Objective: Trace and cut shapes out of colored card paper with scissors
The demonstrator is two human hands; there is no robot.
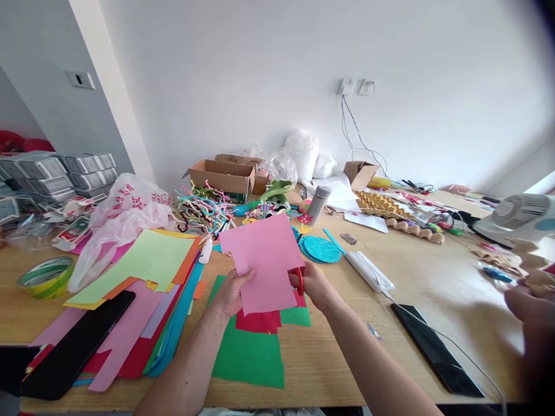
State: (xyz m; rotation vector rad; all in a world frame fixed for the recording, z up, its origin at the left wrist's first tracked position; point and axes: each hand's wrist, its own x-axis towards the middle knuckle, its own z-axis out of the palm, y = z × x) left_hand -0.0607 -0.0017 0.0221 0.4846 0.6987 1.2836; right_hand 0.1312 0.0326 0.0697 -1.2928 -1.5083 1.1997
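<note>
In front of me is a sheet of pink paper (269, 260) with notched edges, held up off the table. My left hand (232, 294) grips its lower left part, thumb on top. My right hand (315, 284) is closed round the red handle of scissors (299, 279) at the sheet's right edge; the blades are hidden behind the paper. Beneath lie a piece of red paper (259, 323) and a larger green sheet (248, 359). To the left of my left hand is a pile of coloured paper topped by a pale green sheet (139, 267).
A black phone-like slab (78, 346) lies across the paper pile, beside a tape roll (47, 277). Farther back are pipe cleaners (202, 208), a cardboard box (223, 175) and a grey bottle (319, 203). On the right are a power strip (368, 270), a fan (520, 216) and another person's hand (526, 306).
</note>
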